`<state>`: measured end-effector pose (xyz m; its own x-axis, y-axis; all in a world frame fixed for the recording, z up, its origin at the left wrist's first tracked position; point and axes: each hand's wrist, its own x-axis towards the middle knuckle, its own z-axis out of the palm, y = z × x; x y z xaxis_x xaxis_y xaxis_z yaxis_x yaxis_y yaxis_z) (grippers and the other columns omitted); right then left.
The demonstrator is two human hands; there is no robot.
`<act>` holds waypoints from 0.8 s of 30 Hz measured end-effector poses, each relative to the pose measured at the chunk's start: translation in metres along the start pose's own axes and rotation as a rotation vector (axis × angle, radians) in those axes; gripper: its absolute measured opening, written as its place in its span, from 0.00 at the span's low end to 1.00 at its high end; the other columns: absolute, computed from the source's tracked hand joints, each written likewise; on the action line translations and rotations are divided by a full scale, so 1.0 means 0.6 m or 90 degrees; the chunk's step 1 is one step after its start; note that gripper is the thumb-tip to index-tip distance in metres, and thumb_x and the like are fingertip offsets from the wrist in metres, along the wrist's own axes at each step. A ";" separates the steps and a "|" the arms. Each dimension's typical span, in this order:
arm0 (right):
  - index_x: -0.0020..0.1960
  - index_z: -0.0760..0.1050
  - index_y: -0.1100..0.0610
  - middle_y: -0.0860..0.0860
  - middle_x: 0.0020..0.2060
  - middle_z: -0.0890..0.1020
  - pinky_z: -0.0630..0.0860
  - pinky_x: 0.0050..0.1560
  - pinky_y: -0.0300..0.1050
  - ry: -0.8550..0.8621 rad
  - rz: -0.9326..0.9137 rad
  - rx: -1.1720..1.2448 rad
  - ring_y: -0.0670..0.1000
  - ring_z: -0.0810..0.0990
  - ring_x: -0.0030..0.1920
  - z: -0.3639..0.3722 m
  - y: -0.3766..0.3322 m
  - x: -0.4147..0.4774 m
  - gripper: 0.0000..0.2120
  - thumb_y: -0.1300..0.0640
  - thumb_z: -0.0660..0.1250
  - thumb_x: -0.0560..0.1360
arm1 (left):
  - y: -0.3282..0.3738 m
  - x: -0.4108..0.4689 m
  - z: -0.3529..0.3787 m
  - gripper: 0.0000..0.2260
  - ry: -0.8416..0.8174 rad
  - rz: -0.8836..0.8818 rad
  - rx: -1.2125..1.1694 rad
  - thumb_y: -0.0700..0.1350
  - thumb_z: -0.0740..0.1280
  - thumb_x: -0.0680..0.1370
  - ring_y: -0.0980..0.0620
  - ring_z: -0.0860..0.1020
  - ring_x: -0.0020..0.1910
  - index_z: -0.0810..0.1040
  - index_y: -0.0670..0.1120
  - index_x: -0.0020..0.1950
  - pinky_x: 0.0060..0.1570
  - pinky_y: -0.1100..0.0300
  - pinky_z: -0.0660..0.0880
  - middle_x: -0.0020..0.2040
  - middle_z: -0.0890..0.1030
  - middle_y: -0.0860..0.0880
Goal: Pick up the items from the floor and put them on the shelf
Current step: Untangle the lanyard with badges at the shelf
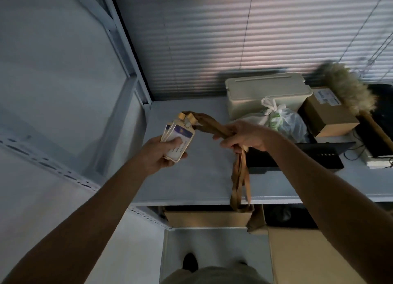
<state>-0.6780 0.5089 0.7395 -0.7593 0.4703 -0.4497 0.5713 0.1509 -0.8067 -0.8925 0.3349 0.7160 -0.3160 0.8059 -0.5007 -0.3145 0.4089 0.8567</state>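
My left hand (pixel 162 154) grips a stack of cream ID card holders (pixel 178 140) with blue-and-white cards, held above the left part of the grey shelf (pixel 191 177). Tan lanyard straps (pixel 239 181) run from the holders' clips into my right hand (pixel 244 136), which holds them bunched. The loose loops hang down past the shelf's front edge.
On the shelf's right side stand a cream lidded box (pixel 268 92), a tied plastic bag (pixel 282 122), a cardboard parcel (pixel 329 113), a feather duster (pixel 350 90) and a black keyboard-like device (pixel 297 156). Open cardboard boxes (pixel 308 251) sit below. A shelf upright (pixel 136 75) rises at left.
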 end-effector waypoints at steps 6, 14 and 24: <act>0.56 0.77 0.63 0.57 0.36 0.82 0.82 0.39 0.44 0.038 0.048 0.193 0.53 0.85 0.36 0.072 0.052 -0.018 0.08 0.63 0.67 0.78 | 0.032 0.093 -0.015 0.07 0.035 0.002 -0.146 0.44 0.65 0.81 0.52 0.84 0.39 0.77 0.45 0.58 0.25 0.65 0.70 0.45 0.84 0.45; 0.62 0.74 0.58 0.55 0.36 0.78 0.82 0.49 0.52 0.089 0.107 0.288 0.53 0.82 0.34 0.132 0.106 0.017 0.14 0.62 0.69 0.77 | 0.031 0.203 -0.002 0.11 0.099 -0.015 -0.266 0.39 0.60 0.80 0.48 0.83 0.39 0.75 0.41 0.61 0.26 0.64 0.72 0.48 0.82 0.41; 0.62 0.72 0.54 0.56 0.34 0.78 0.82 0.42 0.51 0.144 0.069 0.230 0.53 0.79 0.32 0.160 0.101 0.097 0.13 0.64 0.64 0.79 | 0.029 0.326 -0.026 0.11 0.259 -0.018 -0.084 0.39 0.64 0.80 0.49 0.78 0.47 0.76 0.43 0.62 0.38 0.56 0.72 0.51 0.81 0.44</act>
<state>-0.7175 0.4622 0.6275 -0.5908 0.6514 -0.4762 0.4678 -0.2044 -0.8599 -0.9741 0.4932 0.6311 -0.6246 0.5493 -0.5551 -0.4320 0.3492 0.8316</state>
